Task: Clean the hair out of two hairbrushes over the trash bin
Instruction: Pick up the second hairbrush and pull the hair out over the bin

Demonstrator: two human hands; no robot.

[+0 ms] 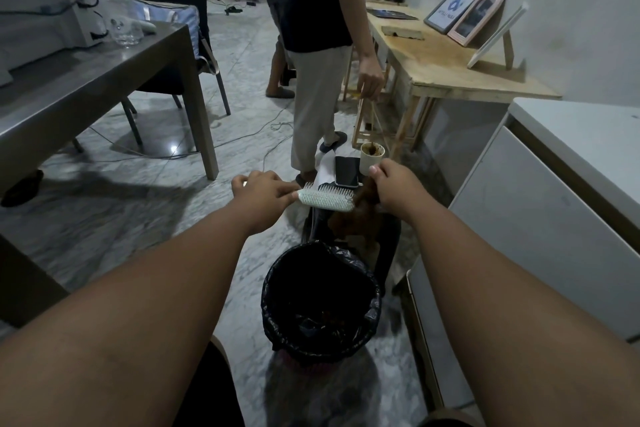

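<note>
My left hand (260,191) grips the handle end of a pale mint hairbrush (325,200), held level with its bristles facing up. My right hand (391,184) is closed on a clump of brown hair (363,204) at the brush's right end. Behind the pale brush, the dark bristles of a second brush (334,189) show on a small surface. The trash bin (277,291), lined with a black bag, stands on the floor below and nearer to me than the brush, with some scraps at its bottom.
A phone (346,171) and a paper cup (371,158) sit just beyond the brushes. A person in a dark shirt (311,10) stands ahead. A grey table (86,80) is at the left, a wooden table (450,69) and a white cabinet (554,218) at the right.
</note>
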